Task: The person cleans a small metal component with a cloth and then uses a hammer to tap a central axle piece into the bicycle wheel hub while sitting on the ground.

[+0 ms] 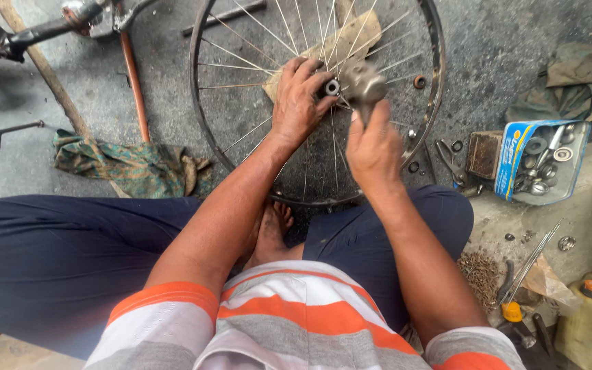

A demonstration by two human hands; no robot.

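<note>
On the floor, seen from above, largest thing first:

Floor: grey concrete, with a person sitting cross-legged on it in dark trousers and an orange, white and grey striped shirt.
Wheel: a bare spoked bicycle wheel with no tyre, held on edge just beyond the knees and bare foot; a board lies behind its spokes.
Bicycle frame: upper left, well apart from the wheel.
Rag: patterned green cloth, crumpled left of the wheel.
Box: blue open carton at right, full of washers, rings and small metal parts; pliers and loose rings lie between it and the rim.
Bottle: yellowish, orange cap, lower right beside rods and a heap of small rusty bits.
Left hand: fingers spread and pressed on the spokes round the hub, thumb touching the hub's end, steadying it.
Right hand: clenched round the handle of a grey metal tool, whose head sits against the hub.
Progress: judging by the bare rim and parts laid out, the wheel is off the bicycle and stripped, and work at the hub is midway; whether the hub is being loosened or tightened I cannot tell. Refitting remains.
</note>
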